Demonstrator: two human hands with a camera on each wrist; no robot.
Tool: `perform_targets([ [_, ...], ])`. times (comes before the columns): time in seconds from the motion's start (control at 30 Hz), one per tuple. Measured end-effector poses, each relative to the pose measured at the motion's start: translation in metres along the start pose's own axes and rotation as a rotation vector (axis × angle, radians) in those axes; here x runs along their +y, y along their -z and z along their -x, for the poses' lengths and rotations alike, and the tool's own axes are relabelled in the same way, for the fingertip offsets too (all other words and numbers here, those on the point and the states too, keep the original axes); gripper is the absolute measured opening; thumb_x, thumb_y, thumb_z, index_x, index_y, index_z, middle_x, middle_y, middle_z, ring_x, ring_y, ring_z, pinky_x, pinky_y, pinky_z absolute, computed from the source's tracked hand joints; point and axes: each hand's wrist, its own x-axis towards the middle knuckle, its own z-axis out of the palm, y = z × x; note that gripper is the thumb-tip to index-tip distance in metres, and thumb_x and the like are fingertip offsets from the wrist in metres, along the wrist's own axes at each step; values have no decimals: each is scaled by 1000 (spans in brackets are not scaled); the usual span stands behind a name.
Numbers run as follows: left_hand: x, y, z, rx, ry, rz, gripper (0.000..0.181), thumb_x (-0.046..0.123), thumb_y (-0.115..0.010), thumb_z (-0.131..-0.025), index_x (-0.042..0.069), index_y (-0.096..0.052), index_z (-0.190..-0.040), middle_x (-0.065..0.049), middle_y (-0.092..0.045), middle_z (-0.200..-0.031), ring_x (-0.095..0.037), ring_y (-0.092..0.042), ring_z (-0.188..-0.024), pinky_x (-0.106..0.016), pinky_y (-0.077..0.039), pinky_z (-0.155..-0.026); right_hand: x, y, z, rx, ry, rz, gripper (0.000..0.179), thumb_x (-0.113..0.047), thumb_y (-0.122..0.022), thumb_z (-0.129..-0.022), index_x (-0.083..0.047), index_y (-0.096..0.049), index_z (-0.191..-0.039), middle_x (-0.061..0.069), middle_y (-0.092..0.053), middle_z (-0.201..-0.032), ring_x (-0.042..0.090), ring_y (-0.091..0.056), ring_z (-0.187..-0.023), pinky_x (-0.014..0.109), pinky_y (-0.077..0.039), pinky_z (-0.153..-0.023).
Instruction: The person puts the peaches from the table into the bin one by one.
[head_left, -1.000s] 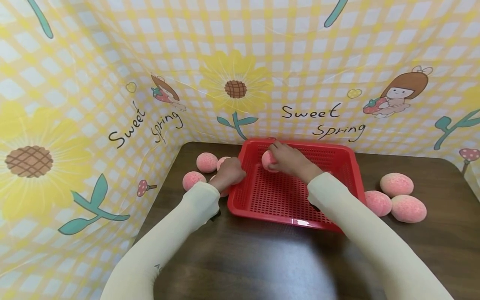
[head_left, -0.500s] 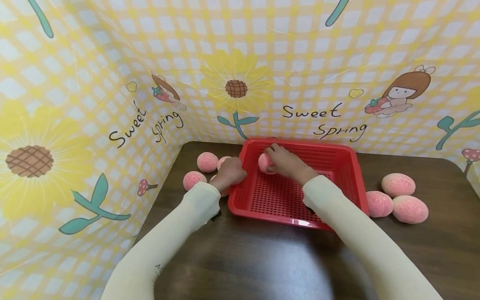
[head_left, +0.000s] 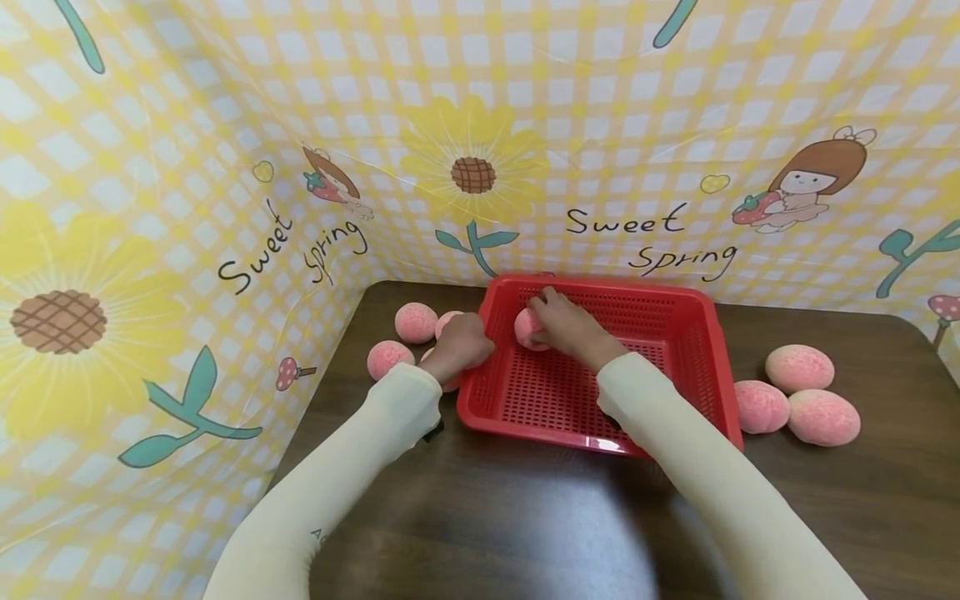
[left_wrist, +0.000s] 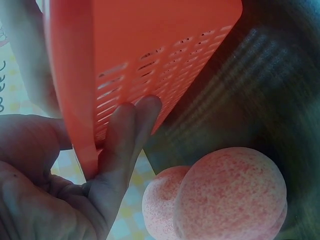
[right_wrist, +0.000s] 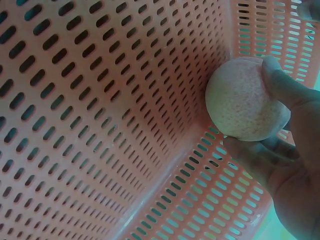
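Observation:
Inside the red perforated plastic basket (head_left: 551, 396), my right hand (head_left: 568, 323) holds a pink speckled peach (head_left: 527, 330) near the back left corner. The right wrist view shows the thumb and fingers around this peach (right_wrist: 245, 100), which sits low against the basket's floor and wall. My left hand (head_left: 462, 342) grips the left rim of the basket. Seen from the left wrist, its thumb goes over the rim to the inner side and its straight fingers lie along the outer wall (left_wrist: 165, 30). The left hand partly covers peaches just outside the basket.
Several peaches (head_left: 390, 360) lie on the dark wooden table (head_left: 480, 517) left of the basket, and three more peaches (head_left: 799, 368) are grouped at its right side. A yellow checked cloth (head_left: 600, 150) with flower prints hangs behind and to the left.
My right hand has moved a little left with the peach, toward the basket's left wall, and has then almost stopped. The left hand stays on the rim.

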Motion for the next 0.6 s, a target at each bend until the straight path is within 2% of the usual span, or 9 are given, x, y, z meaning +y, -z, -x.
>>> perform_targets([
  [0.23, 0, -1, 0, 21, -9, -41, 6, 4, -61, -88, 3, -64, -93, -12, -68, -90, -22, -69, -73, -29, -58, -63, -2, -5, -2, 11, 15, -1, 49, -26, -71, -97, -8, -54, -139, 15, -49, -132, 29, -55, -117, 47, -58, -91],
  [0.47, 0, -2, -1, 12, -4, -13, 5, 4, -61, -89, 3, -63, -94, -12, -67, -90, -22, -70, -74, -30, -58, -63, -5, -9, -5, 18, 17, -9, 45, -26, -70, -97, -10, -54, -136, 14, -48, -129, 28, -53, -114, 43, -57, -89],
  [0.6, -1, -2, -1, 30, -25, -41, 5, 4, -61, -87, 3, -64, -90, -12, -67, -86, -22, -68, -71, -28, -55, -60, -7, -11, -8, 33, 26, -7, 51, -26, -71, -97, -12, -53, -143, 16, -47, -135, 30, -52, -122, 47, -57, -92],
])
